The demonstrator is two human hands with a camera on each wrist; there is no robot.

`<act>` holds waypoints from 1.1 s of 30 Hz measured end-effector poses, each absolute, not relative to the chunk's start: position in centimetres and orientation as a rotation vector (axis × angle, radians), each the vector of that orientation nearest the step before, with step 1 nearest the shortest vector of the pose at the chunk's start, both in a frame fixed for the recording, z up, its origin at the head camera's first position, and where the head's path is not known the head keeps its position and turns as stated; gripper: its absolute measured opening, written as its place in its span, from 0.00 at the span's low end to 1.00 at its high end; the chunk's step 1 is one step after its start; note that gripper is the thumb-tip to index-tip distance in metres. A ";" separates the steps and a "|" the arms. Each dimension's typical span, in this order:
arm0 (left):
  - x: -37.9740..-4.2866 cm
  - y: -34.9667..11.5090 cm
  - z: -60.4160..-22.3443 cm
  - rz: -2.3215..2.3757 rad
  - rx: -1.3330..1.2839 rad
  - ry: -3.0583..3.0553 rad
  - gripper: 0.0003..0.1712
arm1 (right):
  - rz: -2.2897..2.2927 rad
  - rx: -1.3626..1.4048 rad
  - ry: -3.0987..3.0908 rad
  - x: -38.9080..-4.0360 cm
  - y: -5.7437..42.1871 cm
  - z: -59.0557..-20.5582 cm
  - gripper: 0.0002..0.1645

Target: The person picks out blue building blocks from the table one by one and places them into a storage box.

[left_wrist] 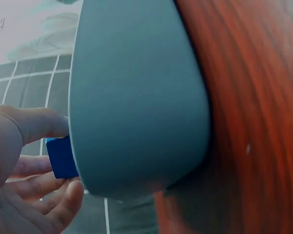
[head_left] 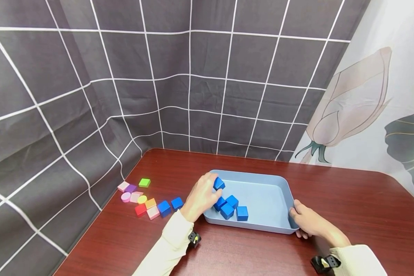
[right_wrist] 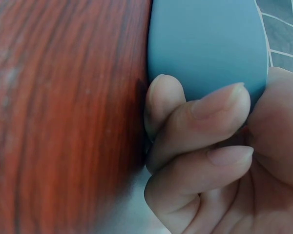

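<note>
A light blue tray (head_left: 262, 195) lies on the table, with several blue cubes (head_left: 242, 213) in its left part. My left hand (head_left: 201, 193) reaches over the tray's left rim and holds a blue cube (head_left: 219, 183) between thumb and fingers. In the left wrist view the held cube (left_wrist: 62, 157) shows just past the tray wall (left_wrist: 136, 97). At the tray's right front corner my right hand (head_left: 310, 220) grips the rim, thumb on top. The right wrist view shows its curled fingers (right_wrist: 210, 114) against the outer wall.
Left of the tray, two more blue cubes (head_left: 164, 208) stand on the table (head_left: 134, 245). Beyond them lie small flat pieces: a red block (head_left: 140, 209), an orange one (head_left: 150, 203), a yellow disc (head_left: 142, 199), a green one (head_left: 144, 183) and several pink and purple ones. A grey gridded curtain (head_left: 207, 96) hangs behind.
</note>
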State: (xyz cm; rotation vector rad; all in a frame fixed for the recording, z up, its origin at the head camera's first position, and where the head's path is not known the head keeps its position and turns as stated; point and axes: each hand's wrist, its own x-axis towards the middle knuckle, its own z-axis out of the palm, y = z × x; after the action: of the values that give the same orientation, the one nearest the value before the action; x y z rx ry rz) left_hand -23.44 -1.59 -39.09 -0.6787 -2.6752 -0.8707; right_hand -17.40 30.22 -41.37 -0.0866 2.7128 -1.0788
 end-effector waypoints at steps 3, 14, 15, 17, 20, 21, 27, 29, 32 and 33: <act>-23.1 -1.0 -39.2 -0.857 -0.733 -2.650 0.25 | -1.067 -0.092 2.711 -17.4 30.2 -41.3 0.10; -21.5 1.7 -39.9 -0.802 -0.990 -2.587 0.21 | -1.071 -0.086 2.717 -17.5 30.3 -41.3 0.10; -21.4 1.9 -39.9 -0.797 -1.009 -2.580 0.20 | -1.072 -0.087 2.716 -17.5 30.3 -41.3 0.10; -21.0 2.3 -40.0 -0.798 -1.032 -2.567 0.21 | -1.070 -0.090 2.714 -17.5 30.3 -41.3 0.09; -20.5 2.8 -40.2 -0.818 -1.059 -2.536 0.21 | -1.070 -0.097 2.708 -17.5 30.3 -41.3 0.09; -20.3 2.9 -40.2 -0.834 -1.068 -2.527 0.21 | -1.070 -0.100 2.708 -17.5 30.3 -41.3 0.08; -19.8 3.6 -40.5 -0.869 -1.100 -2.539 0.23 | -1.069 -0.098 2.718 -17.6 30.2 -41.3 0.09; -19.7 3.7 -40.5 -0.878 -1.103 -2.550 0.23 | -1.069 -0.094 2.724 -17.5 30.2 -41.3 0.09; -19.6 3.9 -40.5 -0.894 -1.115 -2.558 0.23 | -1.066 -0.089 2.729 -17.5 30.2 -41.3 0.10; -19.5 4.0 -40.4 -0.895 -1.118 -2.565 0.23 | -1.064 -0.089 2.730 -17.5 30.2 -41.3 0.10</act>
State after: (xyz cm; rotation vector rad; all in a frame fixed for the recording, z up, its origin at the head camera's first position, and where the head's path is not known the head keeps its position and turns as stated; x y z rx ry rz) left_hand -19.51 3.98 -40.44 -1.1176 -2.5650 -0.8948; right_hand -17.46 30.23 -41.32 -0.0891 2.7298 -1.0640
